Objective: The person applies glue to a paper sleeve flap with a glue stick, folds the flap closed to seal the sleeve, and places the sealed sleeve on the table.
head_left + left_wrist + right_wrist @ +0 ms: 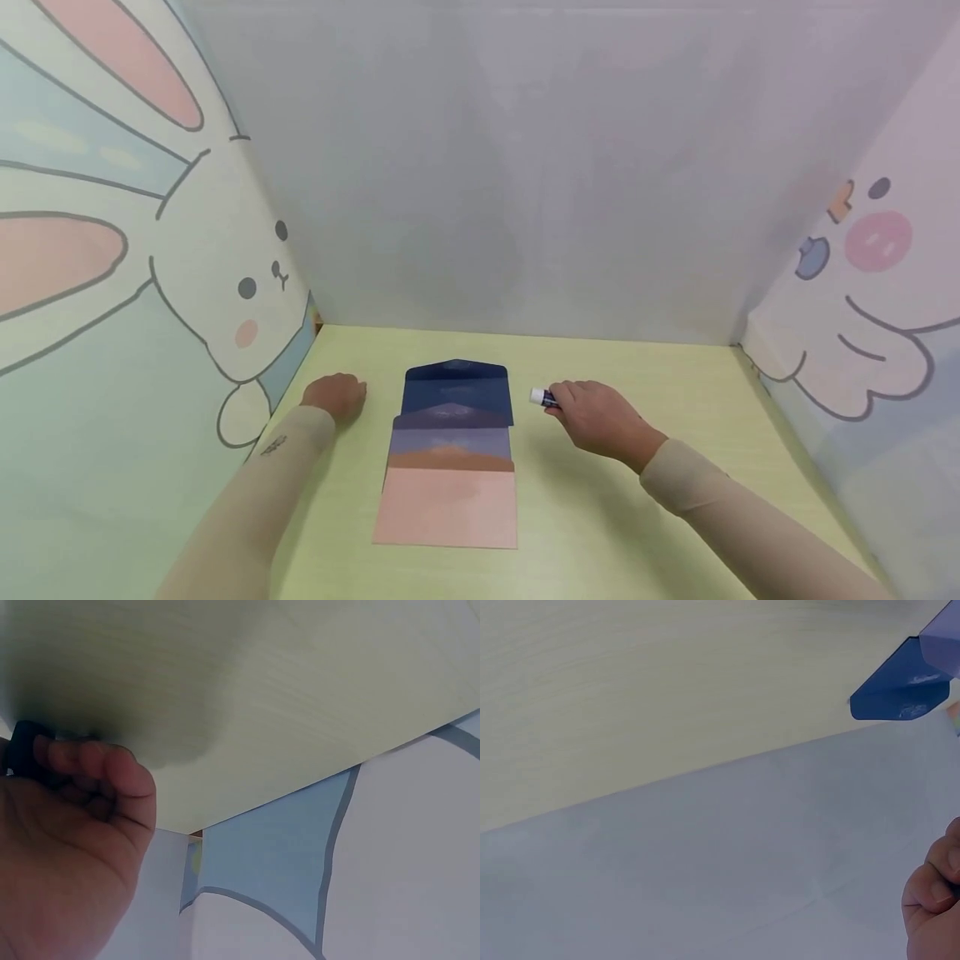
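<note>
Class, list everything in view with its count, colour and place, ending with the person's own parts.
Navy envelope: 1, dark blue, farthest of the overlapping three
Purple envelope: 1, purple, middle of the three
Pink envelope: 1, pink and orange, nearest the camera
Glue stick: 1, white end, dark body, in the right hand
Small object: 1, black, in the left hand, too blurred to name
Table: 1, pale yellow, under the envelopes
Back wall: 1, grey, beyond the table
Side walls: 2, pale, with cartoon drawings, left and right
Sleeves: 2, beige, on both arms
Hands: 2, bare, either side of the envelopes
</note>
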`<state>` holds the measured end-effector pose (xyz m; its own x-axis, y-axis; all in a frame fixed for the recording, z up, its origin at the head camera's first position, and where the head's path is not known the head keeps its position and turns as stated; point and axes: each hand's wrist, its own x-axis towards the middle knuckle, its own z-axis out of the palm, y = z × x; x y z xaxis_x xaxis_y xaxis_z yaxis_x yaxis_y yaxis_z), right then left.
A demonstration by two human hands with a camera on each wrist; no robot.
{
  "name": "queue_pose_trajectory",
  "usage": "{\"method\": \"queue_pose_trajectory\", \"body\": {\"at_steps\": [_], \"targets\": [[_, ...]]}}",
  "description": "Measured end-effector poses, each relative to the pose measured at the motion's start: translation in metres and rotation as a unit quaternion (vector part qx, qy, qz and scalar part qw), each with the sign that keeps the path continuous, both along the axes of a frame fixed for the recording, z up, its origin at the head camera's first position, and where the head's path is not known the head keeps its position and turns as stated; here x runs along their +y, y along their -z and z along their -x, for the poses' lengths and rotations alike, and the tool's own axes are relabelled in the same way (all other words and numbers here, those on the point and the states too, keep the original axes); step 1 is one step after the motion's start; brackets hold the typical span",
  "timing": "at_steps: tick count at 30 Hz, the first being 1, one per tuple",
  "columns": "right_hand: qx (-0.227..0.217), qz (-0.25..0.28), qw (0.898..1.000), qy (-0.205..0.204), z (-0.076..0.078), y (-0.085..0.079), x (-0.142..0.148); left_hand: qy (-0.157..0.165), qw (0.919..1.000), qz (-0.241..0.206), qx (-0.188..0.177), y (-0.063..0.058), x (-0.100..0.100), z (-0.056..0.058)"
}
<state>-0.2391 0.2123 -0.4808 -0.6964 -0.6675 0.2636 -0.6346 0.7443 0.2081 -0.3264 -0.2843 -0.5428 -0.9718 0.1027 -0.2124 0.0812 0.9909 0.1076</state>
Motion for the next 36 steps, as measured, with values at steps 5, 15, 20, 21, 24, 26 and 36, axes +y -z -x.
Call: {"method": "queue_pose_trajectory", "body": {"at_steps": [5,15,20,21,24,26,36], "targets": [[0.002,0.007,1.000,0.011,0.000,-0.001,0.001,-0.005,0.9999,0.003,-0.012,-0.001,0.004,0.002],[-0.053,0.044,0.996,0.055,0.003,-0.001,0.002,-0.025,0.9992,0.002,0.030,-0.013,0.011,0.008],[-0.060,0.092,0.991,0.071,0.004,-0.002,0.002,-0.002,0.9973,-0.004,0.073,-0.026,0.021,0.013],[-0.058,0.104,0.990,0.071,0.004,-0.003,0.001,0.007,0.9969,-0.008,0.078,-0.030,0.027,0.012],[-0.068,0.162,0.982,0.069,0.004,-0.006,-0.004,0.030,0.9955,-0.028,0.085,-0.043,0.050,0.007],[-0.101,0.220,0.968,0.071,0.004,-0.009,-0.009,0.048,0.9939,-0.052,0.085,-0.050,0.069,0.000],[-0.310,0.462,0.822,0.117,0.012,-0.027,-0.032,0.105,0.9394,-0.315,0.086,-0.073,0.167,-0.040]]}}
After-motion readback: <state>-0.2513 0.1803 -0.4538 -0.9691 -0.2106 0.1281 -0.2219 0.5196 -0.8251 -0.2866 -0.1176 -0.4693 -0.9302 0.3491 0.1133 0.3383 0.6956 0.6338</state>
